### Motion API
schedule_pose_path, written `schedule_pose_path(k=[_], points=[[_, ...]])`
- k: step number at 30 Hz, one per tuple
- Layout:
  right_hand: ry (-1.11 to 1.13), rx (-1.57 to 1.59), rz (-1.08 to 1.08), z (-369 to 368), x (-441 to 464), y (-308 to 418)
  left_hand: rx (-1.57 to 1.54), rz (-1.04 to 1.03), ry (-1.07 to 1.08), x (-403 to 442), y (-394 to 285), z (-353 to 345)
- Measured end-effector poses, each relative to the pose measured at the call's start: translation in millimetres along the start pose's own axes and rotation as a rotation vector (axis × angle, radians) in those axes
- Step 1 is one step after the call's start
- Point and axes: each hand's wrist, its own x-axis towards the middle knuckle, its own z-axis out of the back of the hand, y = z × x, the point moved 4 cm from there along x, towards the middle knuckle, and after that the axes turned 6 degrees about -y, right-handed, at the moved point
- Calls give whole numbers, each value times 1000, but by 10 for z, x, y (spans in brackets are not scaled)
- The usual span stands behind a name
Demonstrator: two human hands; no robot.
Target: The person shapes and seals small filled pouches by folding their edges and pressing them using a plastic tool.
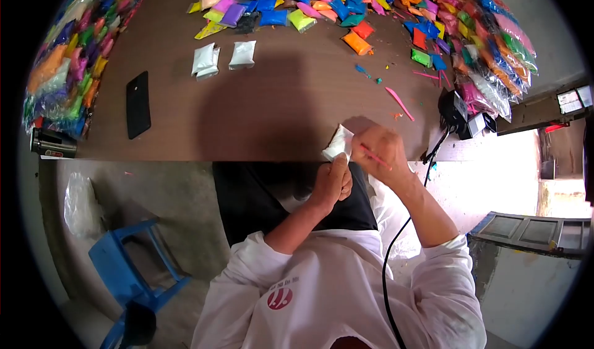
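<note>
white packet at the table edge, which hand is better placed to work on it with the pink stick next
Probably the right: it grips the pink stick close beside the white packet, while the left pinches the packet's near end and seems better placed to steady it.

On my feed I count one black phone (138, 105) near the desk's (170, 129) left edge, one blue chair (106, 261), one white packet (338, 144) over the near edge, at least two loose white packets (242, 55) toward the far edge.
</note>
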Motion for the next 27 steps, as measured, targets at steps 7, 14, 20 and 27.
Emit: schedule_pose_path(k=[7, 14, 20, 27], points=[[142, -230, -102, 25, 15, -278, -71, 21, -57, 15, 6, -17], [18, 162, -96, 14, 17, -257, -33, 6, -4, 21, 54, 55], [-169, 197, -556, 190, 56, -540, -17, -38, 25, 73, 6, 59], [-3, 400, -418, -116, 209, -663, 20, -15, 160, 96, 76, 113]])
